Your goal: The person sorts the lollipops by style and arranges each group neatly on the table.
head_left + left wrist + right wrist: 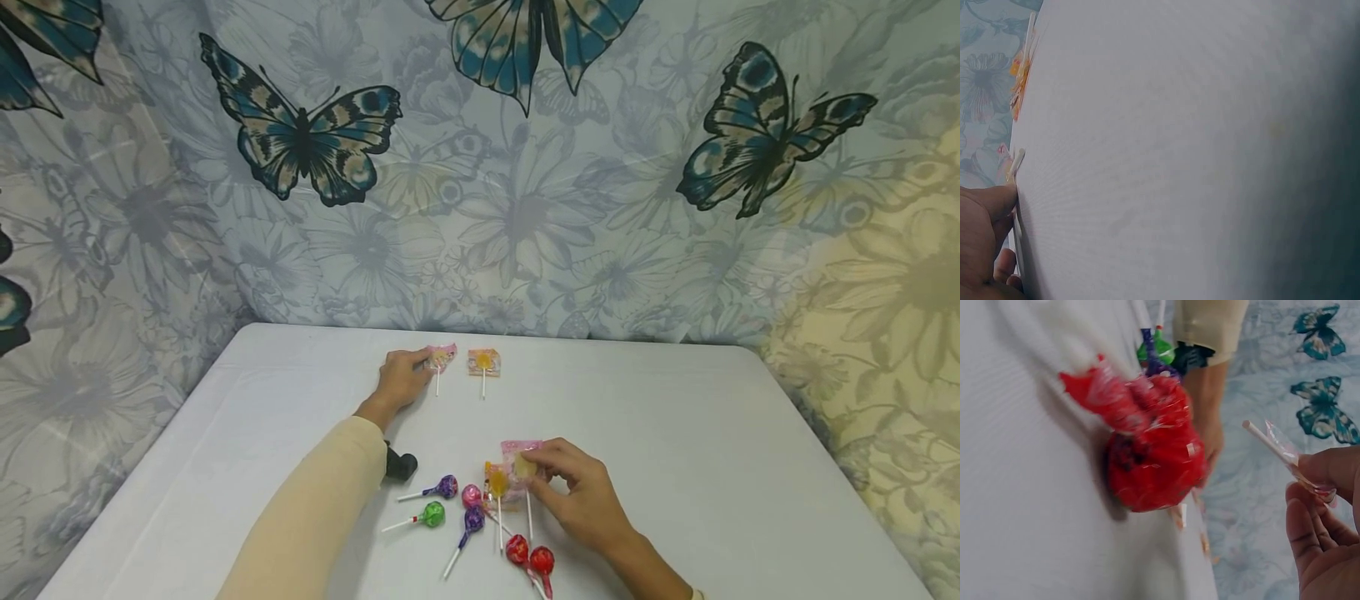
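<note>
At the far side of the table, my left hand (402, 381) pinches the edge of a flat lollipop in a clear and pink wrapper (442, 356), its stick toward me. Just right of it lies an orange flat lollipop (484, 361). My right hand (588, 500) holds another pink-wrapped flat lollipop (519, 451) between thumb and fingers; the right wrist view shows its white stick (1266, 442) raised off the table. Beside that hand is a second orange flat lollipop (497, 482). In the left wrist view, the left thumb (997, 201) hides most of its lollipop.
Round lollipops lie near the right hand: purple ones (447, 487) (474, 519), a green one (432, 514), a pink one (471, 496) and red ones (517, 549) (542, 560). The white table (675, 433) meets a butterfly-print cloth (517, 250) at the back.
</note>
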